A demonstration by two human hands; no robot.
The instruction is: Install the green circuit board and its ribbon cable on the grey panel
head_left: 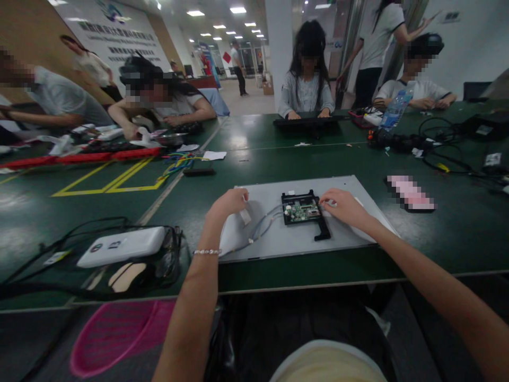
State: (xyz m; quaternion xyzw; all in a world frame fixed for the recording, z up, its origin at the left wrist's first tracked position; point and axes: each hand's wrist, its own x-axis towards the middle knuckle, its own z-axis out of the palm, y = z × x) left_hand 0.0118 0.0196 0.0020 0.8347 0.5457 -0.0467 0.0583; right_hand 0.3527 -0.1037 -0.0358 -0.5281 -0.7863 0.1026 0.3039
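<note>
A flat grey metal panel lies on the table in front of me. On it sits a black plastic bracket with a green circuit board in it. Thin grey cables run from the board's left side across the panel. My left hand is over the panel's left edge, fingers curled closed, with a small white piece just below them. Whether they grip it is hard to see. At the bracket's right edge my right hand has its fingertips pinched together; what is between them is hidden.
A pink phone lies to the right. On the left are a white device, a mouse and black cables. A pink basket is below the table edge. Several people work around the table; a bottle stands far right.
</note>
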